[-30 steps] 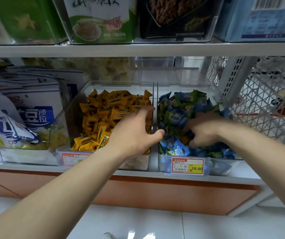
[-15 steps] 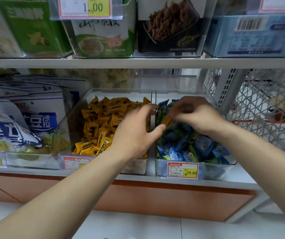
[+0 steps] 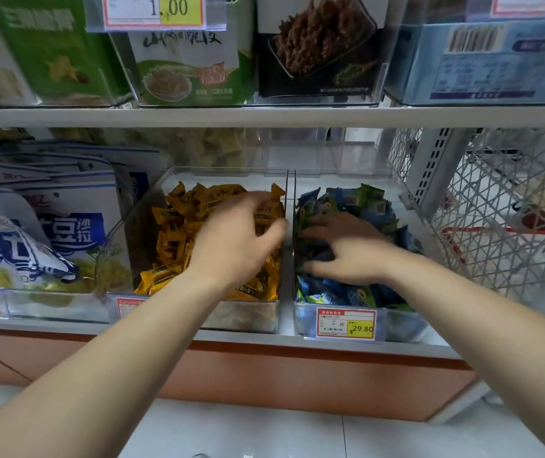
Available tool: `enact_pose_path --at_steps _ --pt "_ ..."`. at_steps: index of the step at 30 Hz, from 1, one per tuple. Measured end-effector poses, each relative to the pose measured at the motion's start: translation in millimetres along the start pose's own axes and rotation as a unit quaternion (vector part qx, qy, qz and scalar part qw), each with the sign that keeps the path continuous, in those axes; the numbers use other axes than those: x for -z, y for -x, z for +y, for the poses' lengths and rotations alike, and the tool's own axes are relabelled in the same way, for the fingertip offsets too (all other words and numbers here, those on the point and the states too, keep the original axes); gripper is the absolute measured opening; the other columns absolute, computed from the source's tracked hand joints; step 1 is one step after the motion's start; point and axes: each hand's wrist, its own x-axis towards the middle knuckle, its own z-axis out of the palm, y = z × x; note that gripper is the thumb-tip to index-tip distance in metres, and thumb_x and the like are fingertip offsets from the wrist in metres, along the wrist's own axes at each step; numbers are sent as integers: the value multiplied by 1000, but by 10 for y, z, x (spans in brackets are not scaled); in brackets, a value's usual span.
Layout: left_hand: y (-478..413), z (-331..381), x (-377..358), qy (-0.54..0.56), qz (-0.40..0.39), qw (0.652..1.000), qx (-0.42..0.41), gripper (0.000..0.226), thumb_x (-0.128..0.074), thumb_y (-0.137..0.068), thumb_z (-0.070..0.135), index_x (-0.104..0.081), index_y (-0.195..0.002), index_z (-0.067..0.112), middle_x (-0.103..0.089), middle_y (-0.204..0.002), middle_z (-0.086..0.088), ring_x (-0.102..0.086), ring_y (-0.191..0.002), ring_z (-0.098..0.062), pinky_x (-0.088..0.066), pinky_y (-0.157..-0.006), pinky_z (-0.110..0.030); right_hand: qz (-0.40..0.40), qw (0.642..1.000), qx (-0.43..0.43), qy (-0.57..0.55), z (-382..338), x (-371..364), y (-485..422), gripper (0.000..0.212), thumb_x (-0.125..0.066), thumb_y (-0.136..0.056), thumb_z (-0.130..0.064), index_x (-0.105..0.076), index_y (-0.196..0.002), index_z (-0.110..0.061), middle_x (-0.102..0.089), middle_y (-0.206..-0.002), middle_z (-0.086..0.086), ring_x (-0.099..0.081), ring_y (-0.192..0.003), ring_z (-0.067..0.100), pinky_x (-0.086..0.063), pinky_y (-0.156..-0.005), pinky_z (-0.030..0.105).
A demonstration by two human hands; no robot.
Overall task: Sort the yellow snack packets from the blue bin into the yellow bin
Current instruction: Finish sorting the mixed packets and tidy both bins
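The yellow bin (image 3: pixel 224 172) is a clear tub full of yellow snack packets (image 3: pixel 178 233). Right beside it stands the blue bin (image 3: pixel 403 325), a clear tub of blue and green packets (image 3: pixel 363 206). My left hand (image 3: pixel 238 239) hovers over the yellow packets, motion-blurred, with the thumb sticking out to the right. Whether it holds a packet is unclear. My right hand (image 3: pixel 347 249) lies palm down in the blue bin, with its spread fingers pushed in among the blue packets. No yellow packet shows in the blue bin.
A shelf board (image 3: pixel 264 117) with boxed snacks runs close above the bins. White and blue bags (image 3: pixel 49 226) stand to the left. To the right are a wire mesh panel (image 3: pixel 495 209) and an upright post. A price tag (image 3: pixel 346 323) hangs on the blue bin.
My right hand had lifted a yellow packet toward my left hand and is now back down in the blue packets. My left hand has shifted left over the yellow bin.
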Motion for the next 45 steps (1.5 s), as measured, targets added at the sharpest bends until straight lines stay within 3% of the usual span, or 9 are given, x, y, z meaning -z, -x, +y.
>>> enact_pose_path --at_steps 2,4,13,17,19,24,32,39,45 --pt "66 51 -130 -12 -73 997 -4 66 -53 -87 65 -45 -143 32 -56 -140 5 -52 -128 -17 -48 -101 -40 -55 994 -26 92 -9 -82 -59 87 -42 -74 -80 -21 -151 -43 -15 -163 -8 -12 -149 25 -20 -117 51" --pt "103 53 -218 -15 -101 995 3 67 -50 -86 65 -42 -144 34 -57 -139 5 -53 -126 -18 -49 -99 -40 -82 989 -48 115 -10 -98 -100 91 -37 -71 -84 -16 -150 -46 -20 -162 -7 -17 -148 26 -24 -115 53" --pt "108 4 -213 24 -101 995 15 73 -45 -77 71 -40 -144 41 -57 -138 12 -54 -125 -14 -50 -99 -40 -187 971 -70 130 158 252 19 64 -43 -75 -79 -68 -110 -32 -66 -114 -6 -61 -100 21 -53 -86 38" --pt "110 17 -209 38 -101 994 13 73 -47 -78 69 -40 -144 40 -59 -137 11 -55 -123 -15 -51 -97 -40 -27 997 -43 58 156 422 -2 41 -52 -81 -68 -69 -86 -31 -67 -84 -10 -63 -80 15 -52 -71 29" --pt "118 23 -218 34 -96 995 12 72 -48 -79 67 -40 -145 38 -59 -136 10 -56 -122 -15 -51 -96 -38 57 998 -19 22 70 342 -110 33 -59 -80 -62 -68 -96 -34 -66 -96 -12 -64 -93 16 -51 -73 29" --pt "123 16 -222 31 -92 995 15 74 -47 -77 66 -40 -146 39 -56 -141 10 -53 -127 -13 -48 -99 -32 -150 986 -61 46 7 -8 -298 94 -57 -71 -76 -24 -151 -40 -29 -158 -2 -25 -144 28 -34 -112 46" --pt "111 -33 -214 52 -94 994 16 70 -50 -77 67 -41 -143 43 -60 -135 14 -55 -122 -10 -50 -97 -34 -123 992 -28 18 128 183 -107 36 -67 -72 -58 -60 -98 -35 -63 -86 -13 -57 -75 6 -43 -59 26" --pt "112 -32 -227 62 -89 994 17 70 -51 -77 66 -42 -143 43 -61 -133 15 -56 -120 -10 -49 -93 -29 82 992 -81 48 328 359 -4 34 -63 -76 -65 -54 -97 -39 -61 -89 -13 -50 -71 4 -33 -54 25" --pt "120 -44 -220 72 -92 993 16 70 -51 -77 66 -42 -143 43 -60 -133 15 -55 -121 -9 -48 -94 -27 56 972 -146 177 326 287 -216 45 -53 -87 -60 -56 -123 -33 -64 -110 2 -59 -101 27 -34 -70 33"
